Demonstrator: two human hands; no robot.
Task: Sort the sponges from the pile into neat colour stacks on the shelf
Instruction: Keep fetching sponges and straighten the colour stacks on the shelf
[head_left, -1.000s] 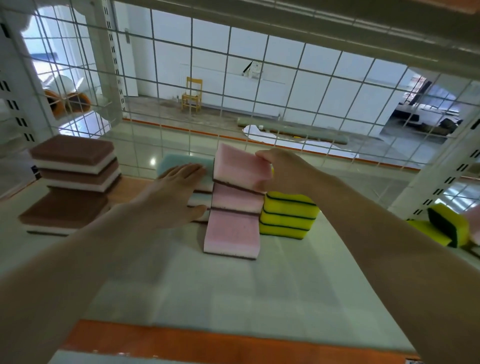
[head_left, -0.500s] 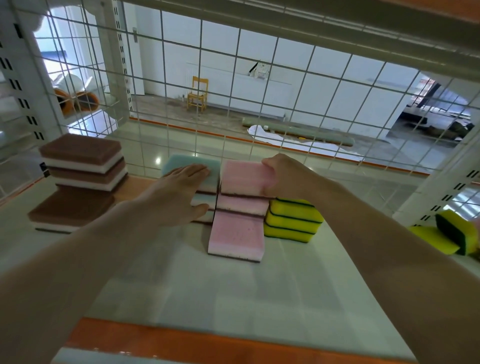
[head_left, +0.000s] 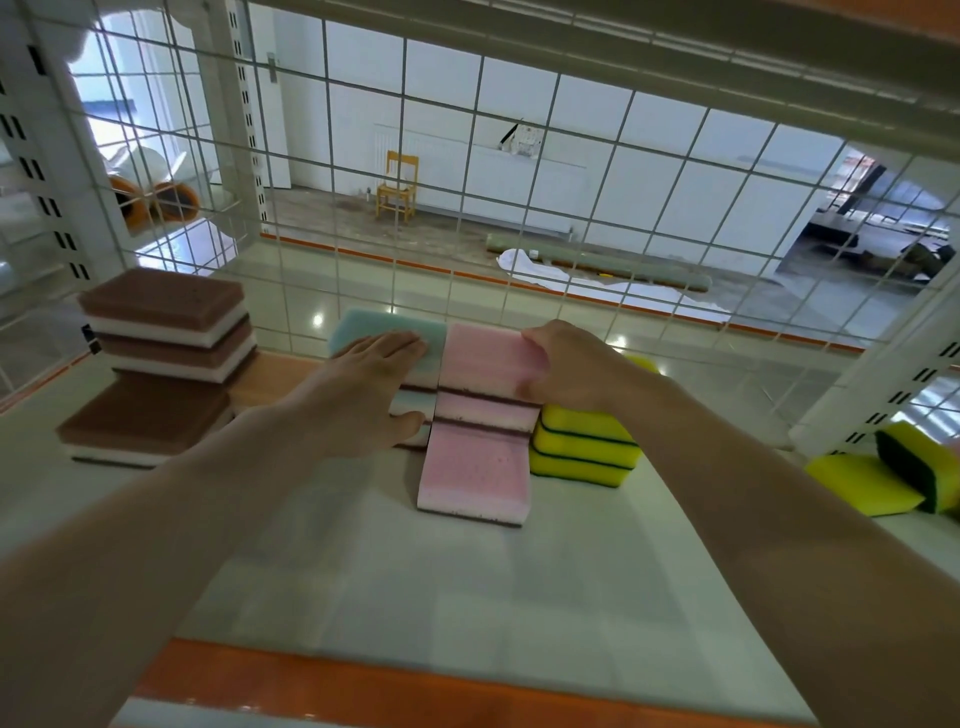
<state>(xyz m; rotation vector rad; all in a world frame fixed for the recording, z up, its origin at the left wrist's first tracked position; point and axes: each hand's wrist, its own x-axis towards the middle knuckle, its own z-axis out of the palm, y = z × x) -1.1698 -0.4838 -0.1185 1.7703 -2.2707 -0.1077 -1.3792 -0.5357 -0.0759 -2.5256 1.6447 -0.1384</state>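
Observation:
A pink sponge (head_left: 488, 358) lies flat on top of the pink stack (head_left: 480, 415), and my right hand (head_left: 566, 369) grips its right end. A single pink sponge (head_left: 475, 470) lies on the shelf in front of that stack. My left hand (head_left: 363, 389) rests flat, fingers together, on the top and front of the blue stack (head_left: 384, 327) just left of the pink one. A yellow stack (head_left: 584, 444) of three stands to the right, below my right wrist. Brown sponges (head_left: 163, 325) are stacked at the far left, with one brown sponge (head_left: 143, 418) in front.
The white shelf (head_left: 415, 582) has an orange front edge and a white wire grid (head_left: 519, 197) at the back. Two loose yellow-green sponges (head_left: 904, 470) lie at the far right beside a white upright post (head_left: 883, 384).
My right hand has lowered the tilted pink sponge until it lies flat on the pink stack. My left hand has stayed on the blue stack.

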